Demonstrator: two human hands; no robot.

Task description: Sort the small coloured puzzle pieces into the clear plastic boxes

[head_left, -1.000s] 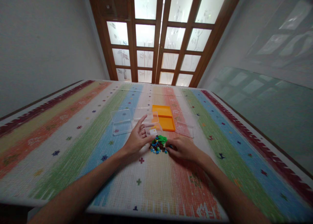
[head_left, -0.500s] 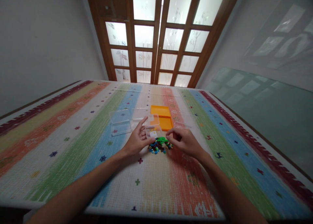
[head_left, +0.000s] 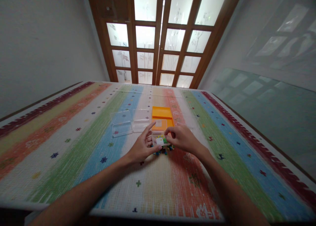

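My left hand is wrapped around the left side of a small clear plastic box, with the thumb along its near edge. Inside the box lie a white piece, some yellow bits and something green. Its clear lid stands open at the back, over the orange case. My right hand is at the box's right side, fingertips pinched together over the green; whether a small piece is between them is hidden. Beneath the box, a pile of small coloured building bricks lies partly covered.
Beyond my hands lies an open orange case. Two open clear boxes stand to its left, one farther left and one nearer the middle. Another clear piece is faintly visible behind my right hand. A striped cloth covers the table.
My left hand has brought the clear box nearer, over the brick pile. My right hand has moved slightly up and left to the box, and green now shows inside it.
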